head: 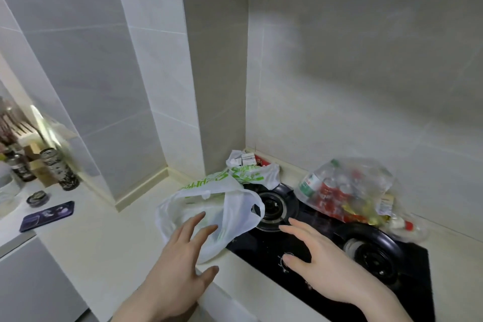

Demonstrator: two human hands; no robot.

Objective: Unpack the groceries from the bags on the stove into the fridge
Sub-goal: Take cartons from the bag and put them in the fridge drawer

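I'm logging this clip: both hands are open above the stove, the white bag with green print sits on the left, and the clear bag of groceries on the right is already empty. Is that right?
Not quite. The head view shows the clear bag is full of bottles and packets, not empty. The rest holds: left hand and right hand are open above the stove, with the white bag on the left.

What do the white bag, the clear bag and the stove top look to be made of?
White bag: thin plastic film, crinkled, translucent, green print. Clear bag: thin transparent plastic, glossy, with bottles and red packets showing through. Stove top: black, smooth and reflective, probably glass, though enamelled metal is possible.
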